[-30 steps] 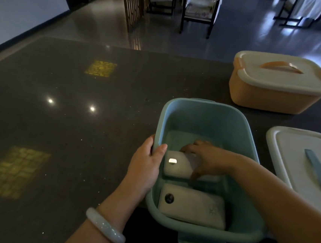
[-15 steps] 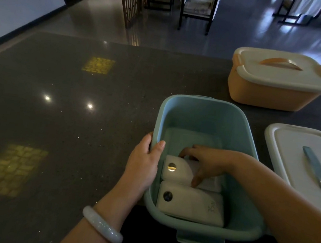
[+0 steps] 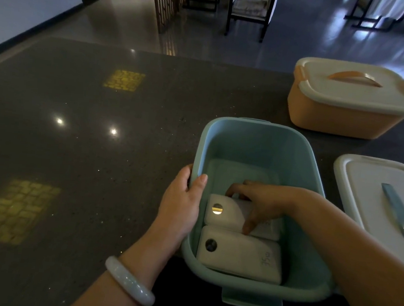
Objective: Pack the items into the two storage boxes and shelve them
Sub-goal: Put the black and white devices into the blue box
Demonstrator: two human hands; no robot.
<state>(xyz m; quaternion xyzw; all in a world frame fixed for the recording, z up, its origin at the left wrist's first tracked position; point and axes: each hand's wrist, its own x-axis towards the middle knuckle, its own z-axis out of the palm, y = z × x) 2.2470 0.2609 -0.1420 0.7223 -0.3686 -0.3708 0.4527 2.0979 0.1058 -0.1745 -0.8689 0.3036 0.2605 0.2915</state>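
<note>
Dark speckled stone table (image 3: 71, 165) carries everything, its polished top catching two ceiling lights. At two o'clock sits the orange rectangular plastic storage box (image 3: 342, 117) with its cream lid already on, so it looks packed. Nearest, at about five o'clock, is the open pale-blue rectangular plastic storage box (image 3: 253, 143); its white lid with a blue handle (image 3: 383, 202) lies flat at three o'clock, near the box, probably waiting to close it. Inside, two white slab-shaped power banks lie side by side: the near power bank (image 3: 238, 255) flat against the near wall, the far power bank (image 3: 225, 211) just beyond it. The left hand (image 3: 181, 207) grips the box's nine o'clock rim, seemingly to steady it, while the right hand (image 3: 262, 203) pinches the far power bank, fingers curled over its far edge and thumb down at its near edge, apparently settling it.
</note>
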